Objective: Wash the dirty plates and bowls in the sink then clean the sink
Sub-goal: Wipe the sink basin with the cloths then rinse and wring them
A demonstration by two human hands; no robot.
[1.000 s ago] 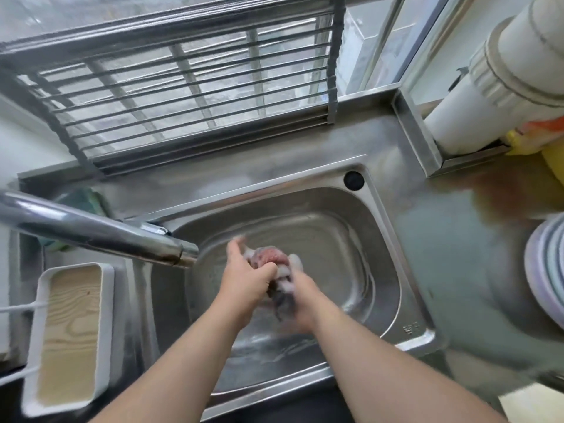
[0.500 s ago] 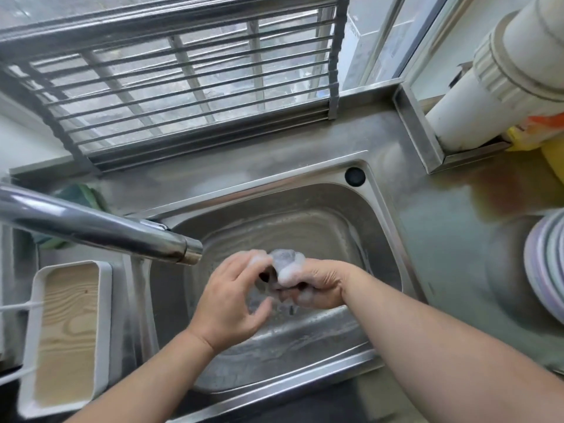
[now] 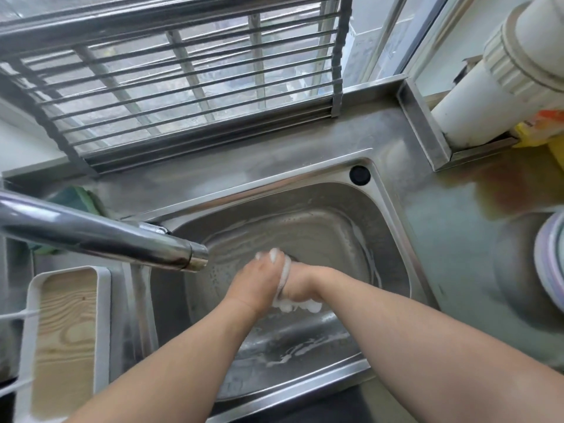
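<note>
Stainless steel sink basin [image 3: 345,209] fills the middle, streaked with suds, a chrome faucet spout [image 3: 100,236] reaching over it. Low over its floor the left hand [image 3: 258,285] lies across the right hand [image 3: 300,288], both covered in white foam [image 3: 285,271]; whether either grasps anything I cannot tell. Striped plates [image 3: 551,264] are stacked on the right counter.

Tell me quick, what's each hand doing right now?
Left hand: laid over the right, soapy; open or closed cannot be told.
Right hand: mostly hidden beneath the left, foam around it; cannot be told.
</note>
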